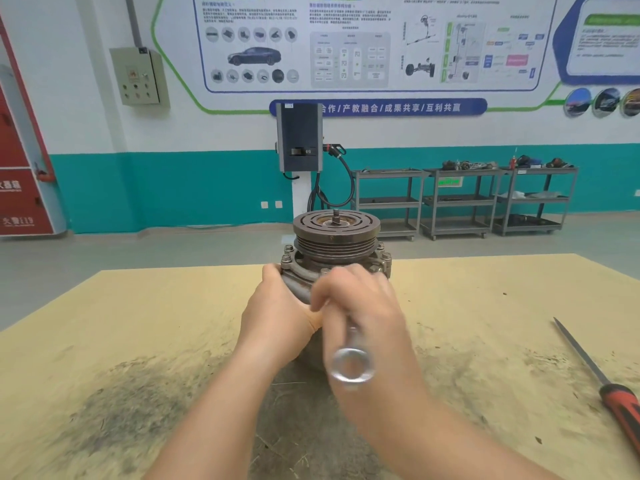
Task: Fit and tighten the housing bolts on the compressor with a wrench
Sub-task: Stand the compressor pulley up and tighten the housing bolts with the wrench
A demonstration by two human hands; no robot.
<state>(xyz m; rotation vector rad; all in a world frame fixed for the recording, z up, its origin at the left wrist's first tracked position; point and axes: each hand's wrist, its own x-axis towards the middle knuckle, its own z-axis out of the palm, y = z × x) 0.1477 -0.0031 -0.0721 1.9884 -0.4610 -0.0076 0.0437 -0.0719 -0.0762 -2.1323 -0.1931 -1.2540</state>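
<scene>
Head view looks down on a worn yellow table (138, 306), where the compressor (334, 244) stands upright just beyond both hands, its grooved pulley on top and a flange ring of housing bolts (286, 259) below it. The left hand (277, 313) wraps around the left side of the compressor body, fingers curled over the flange edge and touching it, thumb pointing toward the other hand. The right hand (360, 306) is just beside the left, in front of the compressor's right half, and is clenched around the shank of a wrench (351, 367). The wrench's bright ring end sticks out toward the camera below this hand; its far end is hidden behind the fingers, so whether it sits on a bolt cannot be told. The right hand and wrench are blurred. Several bolt heads show on the flange to either side of the hands, with washers under them.

Well to the right of the right hand, a file with a red and black handle (620, 407) lies on the table, apart from everything else. Dark smudges stain the tabletop left of the left forearm. Far beyond the hands, grey carts (464, 202) and a wall charger (299, 136) stand against a teal-banded wall.
</scene>
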